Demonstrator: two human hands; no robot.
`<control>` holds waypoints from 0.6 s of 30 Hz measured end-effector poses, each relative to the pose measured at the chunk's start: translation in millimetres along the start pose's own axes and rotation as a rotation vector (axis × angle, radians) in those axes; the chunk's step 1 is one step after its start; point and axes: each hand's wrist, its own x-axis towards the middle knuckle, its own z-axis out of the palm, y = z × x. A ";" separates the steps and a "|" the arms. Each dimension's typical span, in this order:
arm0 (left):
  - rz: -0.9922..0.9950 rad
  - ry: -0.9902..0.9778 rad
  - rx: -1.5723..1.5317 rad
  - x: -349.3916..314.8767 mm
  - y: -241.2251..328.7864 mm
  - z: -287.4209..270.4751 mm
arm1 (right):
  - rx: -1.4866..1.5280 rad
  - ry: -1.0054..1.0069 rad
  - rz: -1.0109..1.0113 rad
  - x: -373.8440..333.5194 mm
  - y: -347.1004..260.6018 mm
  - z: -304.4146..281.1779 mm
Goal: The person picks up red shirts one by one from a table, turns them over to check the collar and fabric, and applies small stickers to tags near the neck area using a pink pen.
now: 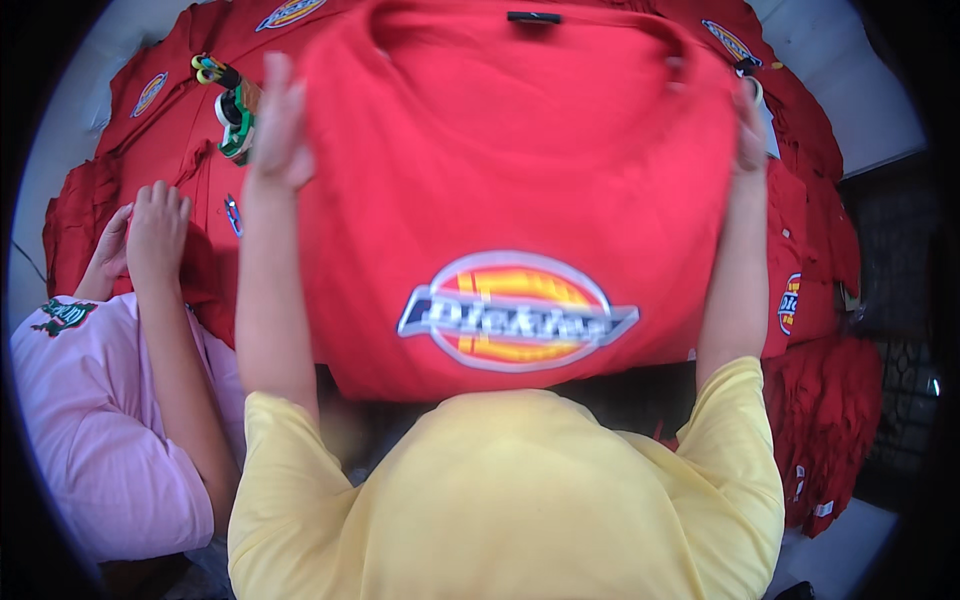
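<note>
Spread before me hangs a red T-shirt (540, 200), its neckline at the far side and an oval yellow-and-orange print (518, 310) at the near side. At its left shoulder, my left hand (282, 135) grips the cloth, its fingers blurred. My right hand (750, 135) holds the opposite shoulder, with part of its fingers hidden by the fabric. The lower part of the shirt hangs close to my yellow top.
Red garments (170, 100) cover the table, with more piled at the lower right (815, 420). A green tape dispenser (238, 125) and snips (233, 215) lie left of my left hand. Beside me at left, a co-worker in pink (120, 430) handles red cloth.
</note>
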 end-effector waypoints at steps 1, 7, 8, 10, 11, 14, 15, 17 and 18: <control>-0.108 0.082 0.007 18.2 -22.3 5.5 | -0.124 0.079 0.111 15.1 14.9 2.6; -0.577 -0.251 0.138 27.3 -113.2 -55.1 | -1.348 0.541 0.114 62.7 124.2 -53.5; -0.498 -0.178 0.195 13.8 -109.8 -56.8 | -1.288 0.501 0.028 76.9 149.6 27.1; -0.467 -0.139 0.303 13.3 -112.1 -57.0 | -1.230 0.123 -0.130 97.2 205.1 111.9; -0.454 -0.137 0.358 16.0 -114.6 -55.1 | -1.218 -0.097 -0.236 104.8 230.2 141.4; -0.426 -0.155 0.494 7.0 -122.7 -65.7 | -1.589 -0.323 -0.225 136.3 309.7 173.9; -0.420 -0.204 0.518 -6.0 -117.2 -63.0 | -1.770 -0.296 -0.106 138.2 322.6 173.2; -0.490 -0.307 0.639 -58.9 -99.8 -70.5 | -1.845 -0.220 -0.201 142.1 335.6 156.9; -0.527 -0.391 0.774 -84.5 -90.1 -84.9 | -1.881 -0.180 -0.255 142.6 339.1 150.8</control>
